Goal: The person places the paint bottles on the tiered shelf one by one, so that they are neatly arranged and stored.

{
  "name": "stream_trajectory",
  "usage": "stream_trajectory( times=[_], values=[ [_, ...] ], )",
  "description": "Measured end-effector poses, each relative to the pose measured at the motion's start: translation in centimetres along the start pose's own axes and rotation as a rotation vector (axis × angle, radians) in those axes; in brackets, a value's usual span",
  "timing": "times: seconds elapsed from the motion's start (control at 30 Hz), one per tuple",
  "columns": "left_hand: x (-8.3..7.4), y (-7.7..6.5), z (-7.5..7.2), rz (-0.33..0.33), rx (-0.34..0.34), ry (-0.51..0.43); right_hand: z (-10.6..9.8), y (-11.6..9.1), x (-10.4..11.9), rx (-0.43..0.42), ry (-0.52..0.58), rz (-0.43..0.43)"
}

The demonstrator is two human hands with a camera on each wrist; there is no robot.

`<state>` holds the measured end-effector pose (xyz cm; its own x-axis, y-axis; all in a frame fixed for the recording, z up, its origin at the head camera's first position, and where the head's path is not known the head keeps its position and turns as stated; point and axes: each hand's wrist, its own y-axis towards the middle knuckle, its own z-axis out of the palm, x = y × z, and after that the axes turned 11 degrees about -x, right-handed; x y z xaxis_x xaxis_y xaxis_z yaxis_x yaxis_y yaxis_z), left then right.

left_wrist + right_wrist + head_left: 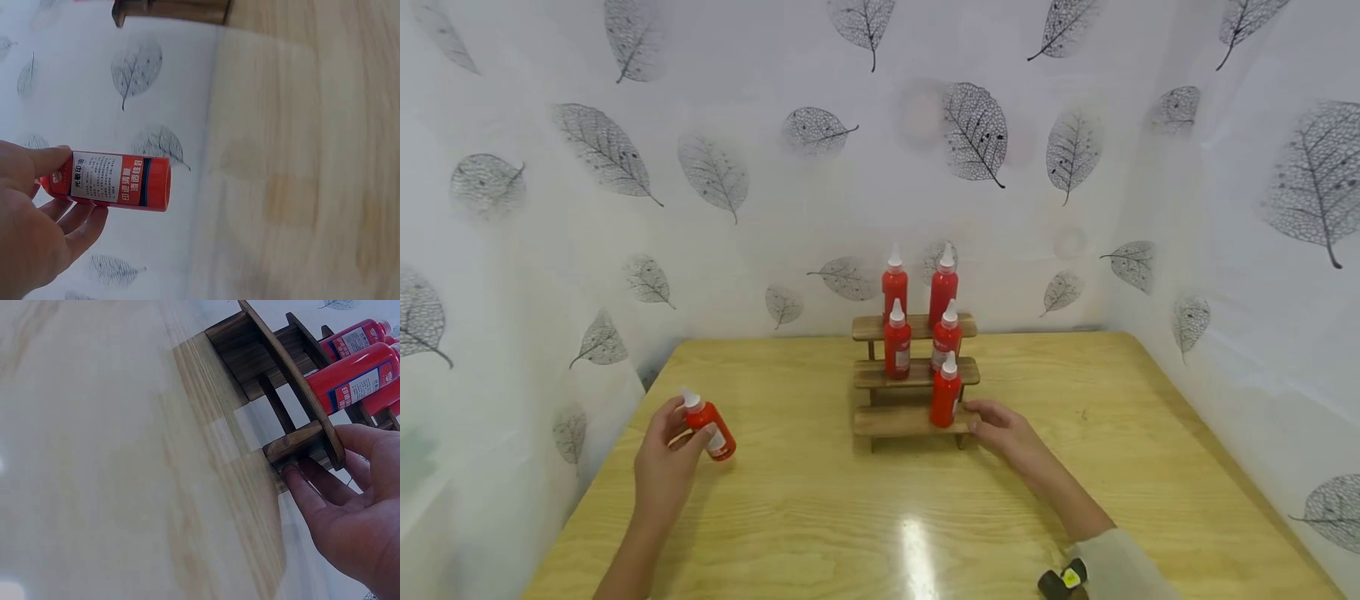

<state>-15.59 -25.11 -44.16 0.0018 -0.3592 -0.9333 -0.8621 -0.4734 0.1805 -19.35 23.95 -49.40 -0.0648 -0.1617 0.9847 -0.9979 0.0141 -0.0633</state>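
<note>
My left hand [664, 468] holds a red ink bottle [719, 440] with a white pointed cap, tilted, over the left of the table. In the left wrist view, thumb and fingers pinch this bottle near its cap end; its white label [100, 177] bears Chinese print. At the middle stands a three-step wooden display stand [891, 422]. My right hand [1011, 437] grips the right end of its lowest step, with the fingers under the board in the right wrist view. A similar red bottle [945, 398] is upright on that step, close to the right hand.
Two red bottles stand on the middle step, one at left [897, 346] and one at right. The top step [919, 323] carries two more. White leaf-patterned sheeting [760, 233] surrounds the back and sides of the wooden table [805, 517]. A black strap shows near the right sleeve [1112, 567].
</note>
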Motion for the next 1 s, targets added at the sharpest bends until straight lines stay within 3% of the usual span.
stream_trajectory(
  times=[0.33, 0.57, 0.83, 1.0],
  values=[
    [-3.6, -2.2, 4.8, 0.13, 0.175, -0.051, -0.2, 0.1, 0.0, -0.008, -0.035, -0.017],
    [-6.1, -3.6, 8.3, 0.243, 0.251, -0.115, -0.1, 0.1, 0.2, -0.006, -0.037, -0.007],
    [-7.5, -4.1, 11.3, 0.31, 0.335, -0.217, 0.1, 0.2, 0.0, -0.013, -0.019, -0.004],
    [-8.0, -4.5, 12.9, 0.329, 0.349, -0.246, 0.1, 0.1, -0.1, -0.001, -0.026, -0.015]
  ],
)
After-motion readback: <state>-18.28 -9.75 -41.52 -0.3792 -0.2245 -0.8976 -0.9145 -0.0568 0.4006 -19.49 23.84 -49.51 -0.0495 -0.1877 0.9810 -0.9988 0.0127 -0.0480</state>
